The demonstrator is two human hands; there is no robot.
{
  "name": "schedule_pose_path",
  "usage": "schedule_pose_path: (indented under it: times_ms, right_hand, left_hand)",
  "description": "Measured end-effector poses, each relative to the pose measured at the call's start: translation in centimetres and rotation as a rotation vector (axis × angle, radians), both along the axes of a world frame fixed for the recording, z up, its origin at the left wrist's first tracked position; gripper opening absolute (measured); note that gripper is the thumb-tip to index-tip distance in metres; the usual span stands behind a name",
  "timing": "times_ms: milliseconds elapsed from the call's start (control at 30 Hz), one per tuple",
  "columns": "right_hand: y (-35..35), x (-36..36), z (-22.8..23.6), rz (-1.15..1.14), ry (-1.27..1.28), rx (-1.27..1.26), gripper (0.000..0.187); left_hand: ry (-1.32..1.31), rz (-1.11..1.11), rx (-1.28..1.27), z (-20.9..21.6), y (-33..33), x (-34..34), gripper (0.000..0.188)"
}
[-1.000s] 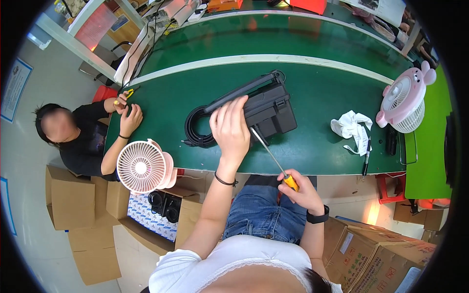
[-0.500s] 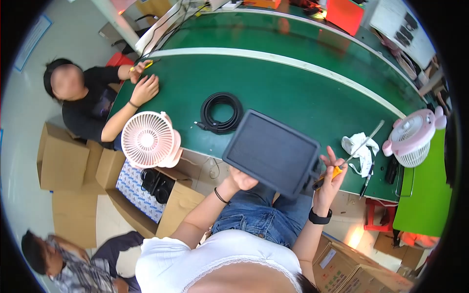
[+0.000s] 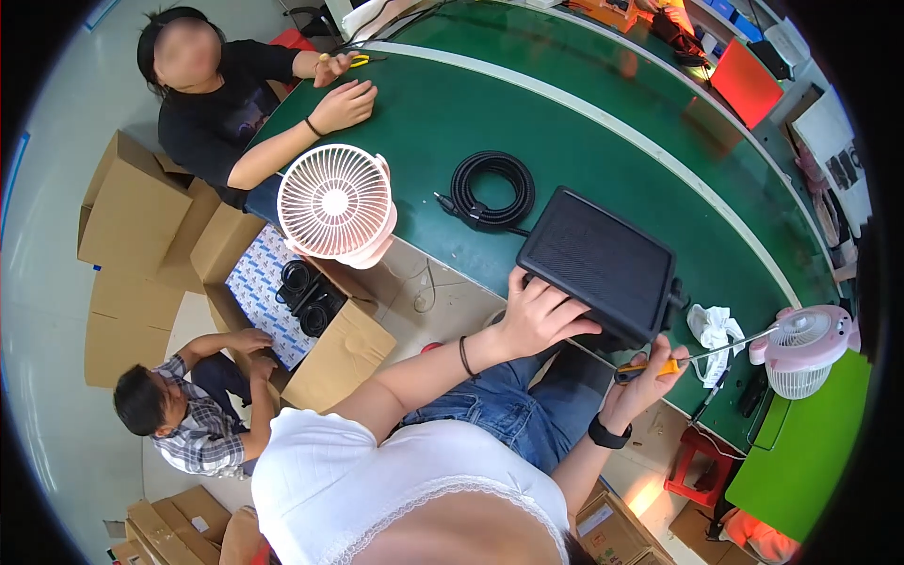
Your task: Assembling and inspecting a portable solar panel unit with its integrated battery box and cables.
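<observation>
A black rectangular box [image 3: 598, 261] with a ribbed face and a knob at its right side sits tilted over the near table edge. My left hand [image 3: 541, 315] grips its near-left edge, fingers spread over that side. By the box's near right corner, my right hand [image 3: 650, 377] is closed round a screwdriver [image 3: 670, 365] with a yellow and dark handle. Its long metal shaft points right, over a crumpled white cloth [image 3: 716, 331]. A coil of black cable [image 3: 490, 191] lies on the table left of the box; its tail reaches the box.
A pink fan [image 3: 336, 205] stands at the table's left end, another pink fan [image 3: 800, 344] at the right. Beyond the first, a co-worker rests both arms on the green table [image 3: 424, 104]. Another person crouches by an open carton [image 3: 339, 356] holding black coiled cables.
The box has turned from its smooth, rimmed face to the ribbed one. My left hand has shifted from beneath onto its near edge. The view has swung, and the crouching person now reaches the carton.
</observation>
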State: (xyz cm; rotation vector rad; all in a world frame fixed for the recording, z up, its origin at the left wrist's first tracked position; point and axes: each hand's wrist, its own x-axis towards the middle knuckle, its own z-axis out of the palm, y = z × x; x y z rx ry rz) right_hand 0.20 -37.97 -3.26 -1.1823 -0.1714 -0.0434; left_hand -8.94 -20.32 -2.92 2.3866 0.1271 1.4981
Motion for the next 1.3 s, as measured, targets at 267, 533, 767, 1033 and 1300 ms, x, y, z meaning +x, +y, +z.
schedule_pose_path:
  times_ms: [267,533,767,1033,1300]
  right_hand:
    - [0.1,2.3,1.7,0.037,-0.009,-0.062,0.015]
    - [1.3,2.5,2.2,0.052,-0.234,-0.062,0.020]
    - [1.2,3.6,2.4,0.129,-0.089,-0.045,0.021]
    - [1.4,3.0,2.5,0.018,-0.015,-0.059,0.029]
    - [3.1,4.3,1.3,-0.016,-0.087,-0.135,0.018]
  left_hand:
    - [-0.024,0.065,0.120,-0.7,-1.9,0.8,0.030]
    - [-0.030,0.020,0.179,-1.9,-0.4,0.0,0.030]
    - [-0.067,-0.032,0.085,-2.6,0.4,-0.6,0.040]
    - [-0.014,0.018,0.068,-2.4,-0.5,-0.9,0.042]
    - [0.139,0.161,0.263,-1.7,1.9,-0.9,0.035]
